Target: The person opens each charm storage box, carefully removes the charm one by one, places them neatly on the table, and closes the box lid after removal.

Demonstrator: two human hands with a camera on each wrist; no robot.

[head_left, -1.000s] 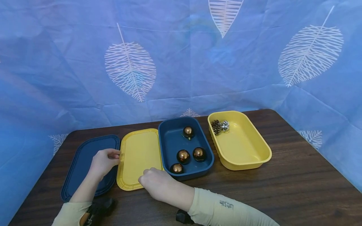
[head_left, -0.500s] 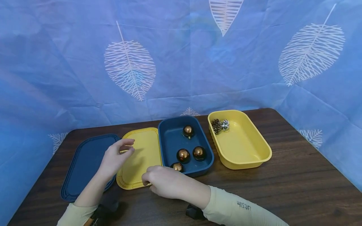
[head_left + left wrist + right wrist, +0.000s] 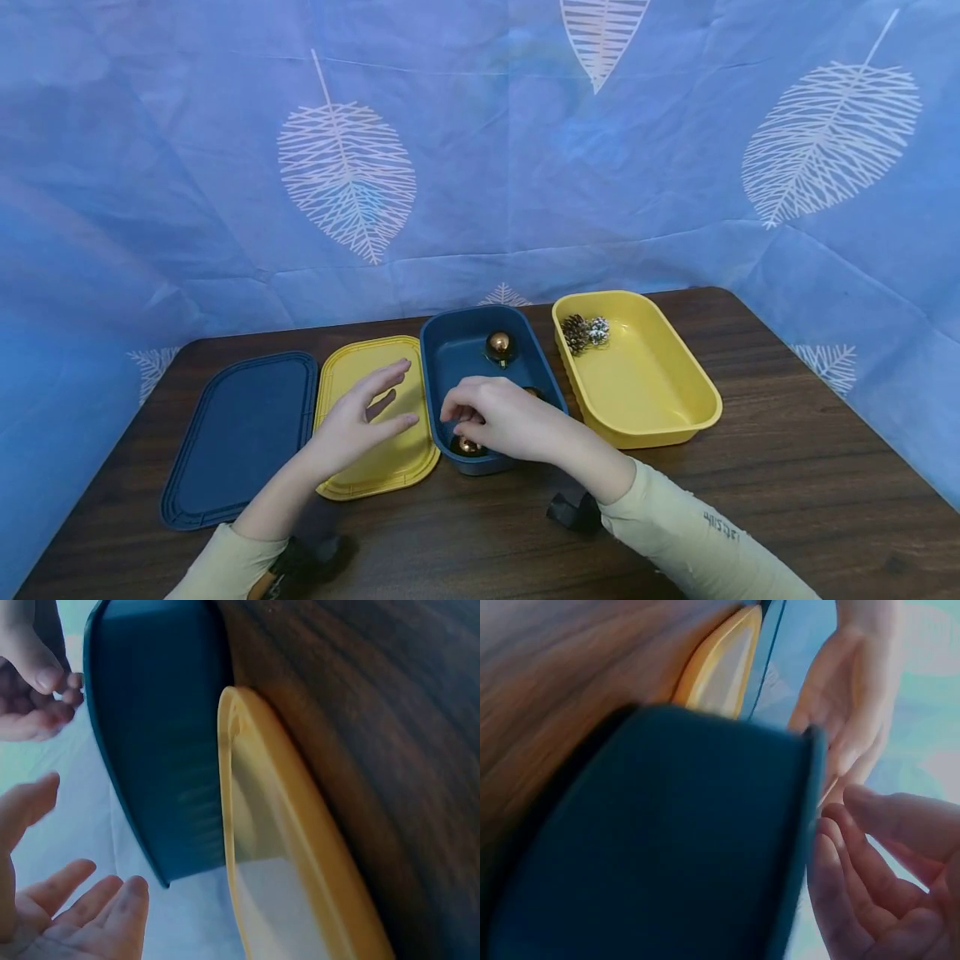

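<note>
My left hand (image 3: 358, 427) hovers over the yellow lid (image 3: 378, 471), thumb and fingers spread with nothing between them. My right hand (image 3: 517, 417) is above the near half of the blue box (image 3: 459, 350), its fingers loosely bent. No object shows in its grasp in the right wrist view, where the fingers (image 3: 862, 877) appear close beyond the box's rim. Inside the box are shiny copper-brown Christmas balls: one ball (image 3: 500, 345) at the far end and another (image 3: 468, 447) just below the right fingertips. A third (image 3: 533, 392) is mostly covered by the hand.
At the right stands a yellow box (image 3: 637, 387) with a brown pine cone (image 3: 575, 333) and a frosted one (image 3: 597, 332) in its far left corner. The blue lid (image 3: 243, 437) lies flat at the left. A leaf-patterned blue cloth (image 3: 465, 167) hangs behind the table.
Both hands have moved right. The left one left the edge between the lids and spread its fingers; the right one went from the yellow lid's near corner to above the blue box.
</note>
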